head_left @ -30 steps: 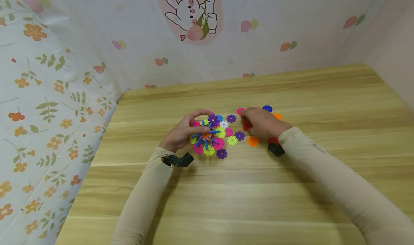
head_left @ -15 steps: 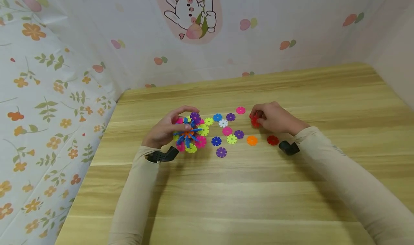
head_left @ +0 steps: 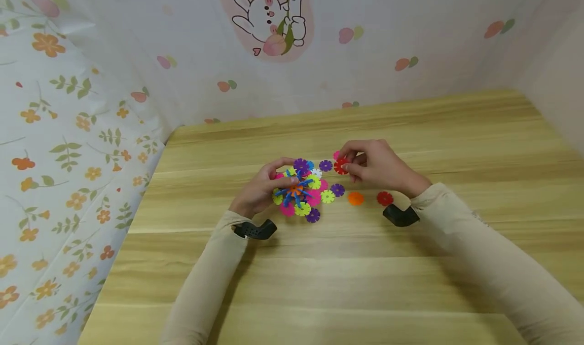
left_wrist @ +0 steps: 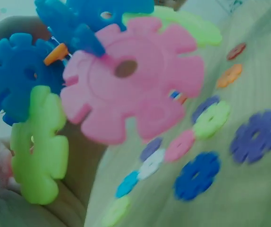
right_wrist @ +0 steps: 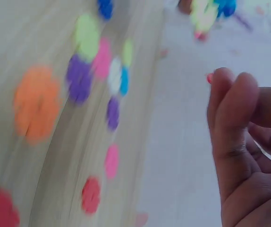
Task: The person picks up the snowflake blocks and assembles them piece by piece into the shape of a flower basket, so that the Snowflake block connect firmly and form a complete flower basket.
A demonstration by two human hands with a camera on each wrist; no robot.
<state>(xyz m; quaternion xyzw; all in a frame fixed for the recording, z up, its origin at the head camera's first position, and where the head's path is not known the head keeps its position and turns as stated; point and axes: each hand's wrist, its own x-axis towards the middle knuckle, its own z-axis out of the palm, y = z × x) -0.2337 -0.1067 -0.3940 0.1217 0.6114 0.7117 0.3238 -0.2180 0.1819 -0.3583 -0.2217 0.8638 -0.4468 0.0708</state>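
Observation:
My left hand (head_left: pixel 260 190) grips a ball-like cluster of joined plastic snowflake discs (head_left: pixel 295 190). Blue discs stand round an orange centre, with pink, yellow-green and purple ones outside. Up close in the left wrist view, a pink disc (left_wrist: pixel 168 75) and a yellow-green disc (left_wrist: pixel 41 151) of the cluster show. To the right of it, my right hand (head_left: pixel 380 165) pinches a red snowflake disc (head_left: pixel 340 166) between thumb and forefinger. Only a sliver of red shows past those fingertips in the right wrist view. The two hands are apart.
Loose discs lie between and below the hands: a purple one (head_left: pixel 337 190), a yellow-green one (head_left: pixel 327 196), an orange one (head_left: pixel 356 198), a red one (head_left: pixel 385 198). A dark blue disc (left_wrist: pixel 197 176) lies beneath the cluster. The wooden table (head_left: pixel 347 279) meets a patterned cloth (head_left: pixel 365 81) behind.
The right hand went right to the red discs, then came back left and up with one pinched. The left hand swung left with the cluster and has returned right.

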